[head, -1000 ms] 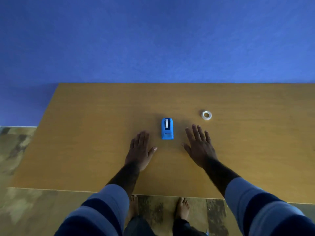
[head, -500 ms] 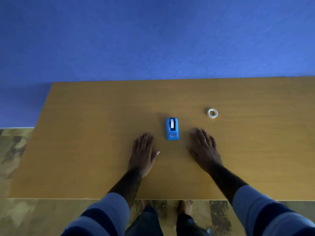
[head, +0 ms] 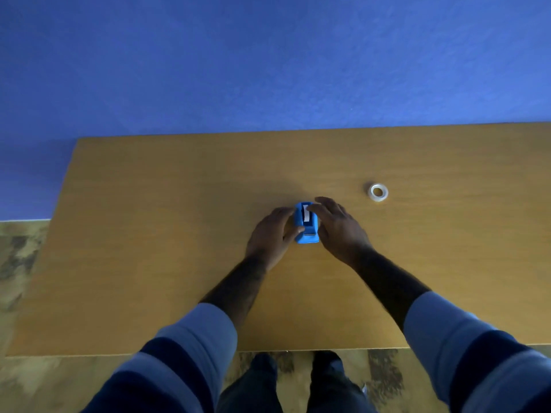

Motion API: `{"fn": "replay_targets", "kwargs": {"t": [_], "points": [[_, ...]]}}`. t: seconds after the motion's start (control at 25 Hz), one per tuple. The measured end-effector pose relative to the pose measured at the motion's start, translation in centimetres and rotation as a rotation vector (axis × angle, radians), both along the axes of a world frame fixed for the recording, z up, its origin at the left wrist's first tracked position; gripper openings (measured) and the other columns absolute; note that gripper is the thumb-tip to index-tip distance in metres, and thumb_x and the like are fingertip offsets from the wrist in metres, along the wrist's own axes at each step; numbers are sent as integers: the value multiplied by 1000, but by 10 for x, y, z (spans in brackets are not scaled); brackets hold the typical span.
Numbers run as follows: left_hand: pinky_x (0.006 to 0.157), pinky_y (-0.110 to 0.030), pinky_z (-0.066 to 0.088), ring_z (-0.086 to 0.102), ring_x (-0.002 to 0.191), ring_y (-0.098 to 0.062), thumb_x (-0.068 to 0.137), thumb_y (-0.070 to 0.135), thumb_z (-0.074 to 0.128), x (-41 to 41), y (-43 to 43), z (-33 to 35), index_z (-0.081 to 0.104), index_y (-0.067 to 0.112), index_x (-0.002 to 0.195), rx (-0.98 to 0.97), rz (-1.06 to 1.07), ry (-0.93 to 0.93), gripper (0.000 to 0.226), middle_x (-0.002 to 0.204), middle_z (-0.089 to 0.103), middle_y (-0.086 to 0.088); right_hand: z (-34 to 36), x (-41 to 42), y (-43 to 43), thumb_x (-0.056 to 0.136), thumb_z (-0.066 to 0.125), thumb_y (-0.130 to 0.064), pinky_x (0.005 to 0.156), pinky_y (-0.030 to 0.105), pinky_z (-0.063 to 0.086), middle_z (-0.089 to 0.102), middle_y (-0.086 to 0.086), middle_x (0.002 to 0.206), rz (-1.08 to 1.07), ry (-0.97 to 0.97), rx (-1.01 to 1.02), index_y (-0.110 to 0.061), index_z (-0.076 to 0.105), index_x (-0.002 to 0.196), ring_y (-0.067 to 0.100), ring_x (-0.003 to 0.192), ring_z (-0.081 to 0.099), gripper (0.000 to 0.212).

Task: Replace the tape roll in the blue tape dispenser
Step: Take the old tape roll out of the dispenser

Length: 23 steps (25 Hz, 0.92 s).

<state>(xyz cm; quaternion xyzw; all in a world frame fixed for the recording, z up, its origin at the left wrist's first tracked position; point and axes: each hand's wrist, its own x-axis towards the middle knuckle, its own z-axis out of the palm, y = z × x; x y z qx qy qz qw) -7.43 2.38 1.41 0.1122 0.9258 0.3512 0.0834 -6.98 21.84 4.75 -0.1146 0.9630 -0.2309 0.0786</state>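
Note:
The small blue tape dispenser [head: 307, 226] stands in the middle of the wooden table [head: 149, 234], a white strip of tape showing along its top. My left hand [head: 272, 234] wraps its left side, thumb on the near part. My right hand [head: 337, 225] lies against its right side, with fingertips on the far top by the white tape. A separate whitish tape roll [head: 378, 192] lies flat on the table to the far right of the dispenser, apart from both hands.
A blue wall [head: 268, 70] rises behind the table's far edge. The table's left edge and near edge drop to a mottled floor [head: 24, 257]. My legs [head: 298, 383] show below the near edge.
Both hands have left the table top on either side of the dispenser and closed in on it. The view has also shifted a little.

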Motion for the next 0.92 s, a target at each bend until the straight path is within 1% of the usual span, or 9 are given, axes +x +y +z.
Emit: {"fn": "replay_targets", "kwargs": {"t": [0.08, 0.2, 0.36, 0.44, 0.52, 0.64, 0.8, 0.92], "points": [[100, -37, 53, 61, 121, -14, 98, 42, 62, 0, 5, -1, 53, 21, 143, 19, 46, -36, 50, 139, 61, 5, 0, -5, -2, 86, 55, 3, 98, 47, 52, 45, 9, 151, 25, -26, 18, -16, 52, 137, 32, 132, 50, 55], [95, -40, 57, 63, 116, -11, 97, 42, 63, -4, 9, 0, 54, 22, 140, 17, 64, -43, 48, 135, 62, 6, -2, -10, -3, 89, 55, 0, 99, 47, 53, 43, 8, 153, 10, -46, 15, -18, 49, 140, 29, 135, 47, 54], [90, -40, 59, 65, 109, -11, 93, 41, 68, -12, 16, 5, 56, 23, 137, 46, 87, -30, 49, 130, 64, 6, 0, -19, 0, 90, 56, -2, 103, 45, 51, 39, 6, 156, 25, -82, 50, -21, 46, 147, 27, 140, 41, 61], [89, -39, 59, 65, 110, -10, 93, 40, 69, -15, 20, 6, 57, 25, 136, 59, 79, -25, 48, 131, 64, 7, 2, -20, 3, 89, 57, 0, 100, 44, 52, 42, 5, 154, 13, -84, 26, -19, 44, 148, 26, 137, 44, 64], [90, -39, 59, 64, 111, -9, 92, 40, 70, -15, 22, 7, 57, 27, 135, 70, 72, -22, 46, 131, 63, 9, 5, -17, 4, 87, 57, 2, 96, 43, 54, 46, 5, 149, 3, -60, -7, -17, 47, 143, 26, 132, 48, 60], [91, -36, 58, 62, 113, -7, 92, 37, 71, -13, 21, 8, 56, 28, 135, 68, 57, -15, 47, 132, 60, 10, 8, -15, 5, 86, 57, 2, 91, 45, 56, 49, 7, 146, 33, -32, -13, -15, 53, 133, 27, 129, 51, 51], [89, -28, 53, 61, 115, -8, 92, 33, 70, -15, 20, 12, 56, 30, 135, -24, -2, 36, 45, 134, 58, 10, 9, -18, 5, 87, 55, 1, 95, 46, 54, 48, 7, 148, 20, -48, 5, -16, 57, 137, 27, 134, 48, 52], [90, -24, 48, 61, 116, -9, 94, 30, 69, -20, 21, 13, 58, 27, 135, -50, -5, 35, 44, 135, 60, 9, 9, -20, 4, 89, 54, 0, 94, 46, 55, 52, 6, 144, 7, -67, 6, -16, 56, 137, 24, 130, 50, 51]]}}
